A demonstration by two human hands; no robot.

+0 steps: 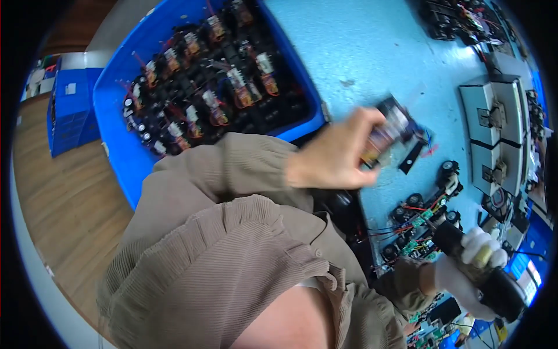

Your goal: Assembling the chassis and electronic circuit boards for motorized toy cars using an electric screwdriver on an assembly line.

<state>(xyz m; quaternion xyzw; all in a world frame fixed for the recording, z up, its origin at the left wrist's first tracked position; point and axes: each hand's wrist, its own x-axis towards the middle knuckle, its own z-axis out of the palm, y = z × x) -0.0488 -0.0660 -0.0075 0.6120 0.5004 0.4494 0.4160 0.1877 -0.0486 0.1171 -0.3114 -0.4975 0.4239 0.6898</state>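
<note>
Head view: one bare left hand [328,157], centre of frame, thumb and fingers curled around a black toy-vehicle-like assembly with white and copper-coloured parts and loose thin wires [395,125]; motion blur over both, exact finger contacts not readable. The assembly is over a pale blue, glossy workbench [360,52], just right of a large bright-blue plastic tub [109,107]; whether it touches the bench cannot be told. One right hand in a white glove [456,285], lower right, fingers wrapped around a black cylindrical power driver with a thin shaft [449,237], tip end toward upper left. In the tub, upper left: many black assemblies with white blocks and orange-brown wiring [237,81], packed in rough rows. Between the two hands, right of centre: a group of black-wheeled chassis with green circuit boards and red wires [414,218], lying on the bench. Far right: pale box-like fixtures with metal fittings [489,116]. Step in hand, as judged: handling of a single assembly by the left hand, driver held apart from it. Next move, as judged: calls for a secure grip, loose wires clear of snags, and the driver's shaft kept away from neighbouring boards.
</note>
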